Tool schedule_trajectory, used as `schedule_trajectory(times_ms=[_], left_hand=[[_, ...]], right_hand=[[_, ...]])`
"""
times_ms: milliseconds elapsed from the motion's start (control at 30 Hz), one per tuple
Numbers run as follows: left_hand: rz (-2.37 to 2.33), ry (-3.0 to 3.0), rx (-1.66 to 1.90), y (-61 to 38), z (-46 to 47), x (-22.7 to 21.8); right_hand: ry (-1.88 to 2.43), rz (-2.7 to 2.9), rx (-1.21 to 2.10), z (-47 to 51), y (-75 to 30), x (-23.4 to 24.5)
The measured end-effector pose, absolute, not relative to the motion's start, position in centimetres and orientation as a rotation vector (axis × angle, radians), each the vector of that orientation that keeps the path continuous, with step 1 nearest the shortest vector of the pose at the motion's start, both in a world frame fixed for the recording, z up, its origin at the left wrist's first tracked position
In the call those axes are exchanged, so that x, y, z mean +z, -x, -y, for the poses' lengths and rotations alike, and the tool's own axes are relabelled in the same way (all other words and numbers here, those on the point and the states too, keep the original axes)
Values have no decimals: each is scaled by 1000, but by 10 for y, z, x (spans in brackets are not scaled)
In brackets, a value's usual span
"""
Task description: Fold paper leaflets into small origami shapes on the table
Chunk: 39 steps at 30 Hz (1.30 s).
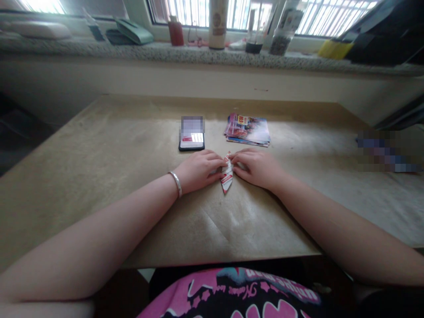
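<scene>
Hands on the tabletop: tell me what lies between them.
In the head view, a folded strip of red-and-white printed paper lies between the left hand and the right hand, and the fingers of both touch it.

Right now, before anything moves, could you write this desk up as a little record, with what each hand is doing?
Left hand: fingers against the folded paper, silver bangle on the wrist
Right hand: fingers against the opposite side of the folded paper
Between the hands: folded red-and-white printed paper, upright on the surface in view, narrow tip toward the person
Nearby: smartphone, stack of glossy printed leaflets
Surface: creased tan table covering
Beyond: granite windowsill
</scene>
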<state>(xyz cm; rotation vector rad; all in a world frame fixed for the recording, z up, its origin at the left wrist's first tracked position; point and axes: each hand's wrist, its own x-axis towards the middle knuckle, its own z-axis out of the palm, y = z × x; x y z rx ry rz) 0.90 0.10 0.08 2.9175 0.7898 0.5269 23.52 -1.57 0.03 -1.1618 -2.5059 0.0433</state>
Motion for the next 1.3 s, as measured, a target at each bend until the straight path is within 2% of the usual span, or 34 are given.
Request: schedule_trajectory(times_ms=[300, 833, 1300], left_hand=[[-842, -2922, 511, -10, 1, 1], [-802, -2941, 521, -8, 4, 3], [-767, -2967, 566, -6, 2, 1]], right_hand=[[935, 2544, 24, 10, -238, -3], [705, 2793, -404, 19, -241, 7], [859, 2700, -216, 19, -235, 4]])
